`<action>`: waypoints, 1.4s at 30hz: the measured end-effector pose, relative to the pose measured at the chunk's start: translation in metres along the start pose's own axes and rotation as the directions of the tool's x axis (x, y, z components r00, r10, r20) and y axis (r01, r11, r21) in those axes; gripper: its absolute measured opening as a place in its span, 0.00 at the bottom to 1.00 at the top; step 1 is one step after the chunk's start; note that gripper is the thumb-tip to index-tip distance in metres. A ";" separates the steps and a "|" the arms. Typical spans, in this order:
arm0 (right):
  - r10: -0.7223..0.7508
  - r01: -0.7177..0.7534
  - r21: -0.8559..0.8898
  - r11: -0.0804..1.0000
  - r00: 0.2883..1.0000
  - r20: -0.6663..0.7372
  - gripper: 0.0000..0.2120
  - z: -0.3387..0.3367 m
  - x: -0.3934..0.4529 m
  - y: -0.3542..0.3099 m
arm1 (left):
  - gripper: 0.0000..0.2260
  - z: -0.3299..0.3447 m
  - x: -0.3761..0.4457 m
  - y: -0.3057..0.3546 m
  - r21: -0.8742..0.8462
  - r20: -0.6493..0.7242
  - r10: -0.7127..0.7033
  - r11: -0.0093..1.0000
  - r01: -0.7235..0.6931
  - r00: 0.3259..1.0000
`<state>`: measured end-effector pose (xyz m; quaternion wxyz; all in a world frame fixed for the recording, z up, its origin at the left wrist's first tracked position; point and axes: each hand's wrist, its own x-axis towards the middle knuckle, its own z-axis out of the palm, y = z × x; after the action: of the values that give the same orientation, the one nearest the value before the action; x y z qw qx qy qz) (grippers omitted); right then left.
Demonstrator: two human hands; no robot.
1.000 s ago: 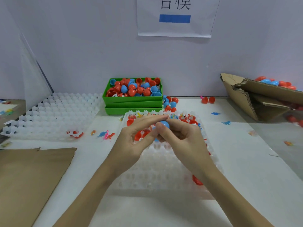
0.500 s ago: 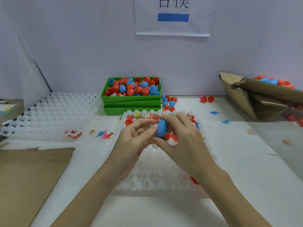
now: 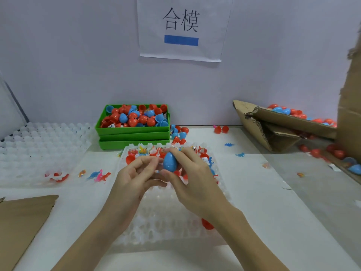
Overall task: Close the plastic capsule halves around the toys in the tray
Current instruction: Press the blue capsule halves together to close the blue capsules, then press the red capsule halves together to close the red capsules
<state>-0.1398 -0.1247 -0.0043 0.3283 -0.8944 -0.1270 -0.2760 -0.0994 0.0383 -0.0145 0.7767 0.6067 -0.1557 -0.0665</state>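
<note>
Right hand: my right hand (image 3: 192,178) pinches the blue egg capsule (image 3: 170,162), upright above the clear tray (image 3: 172,223).
Left hand: my left hand (image 3: 134,178) sits beside it, fingers loosely curled, holding nothing.

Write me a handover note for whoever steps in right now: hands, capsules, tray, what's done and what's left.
Right hand pinches a closed blue capsule above the tray.
Left hand is beside it with fingers loosely curled, holding nothing.
Far tray rows hold red halves with toys, not yet capped.
Spare halves fill the green bin.
Finished capsules lie in the cardboard box at right.
Left: set this capsule aside, then cap the remaining halves.
</note>
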 end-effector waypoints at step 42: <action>0.524 -0.512 0.328 0.794 0.850 0.058 0.15 -0.041 0.011 0.044 | 0.13 0.029 -0.033 -0.007 0.592 0.711 0.200 0.349 -0.727 0.674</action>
<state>-0.1301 -0.1843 0.0055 0.5390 -0.8214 0.0840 -0.1663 -0.1396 0.0193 -0.0200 0.2850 0.7833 -0.5448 0.0920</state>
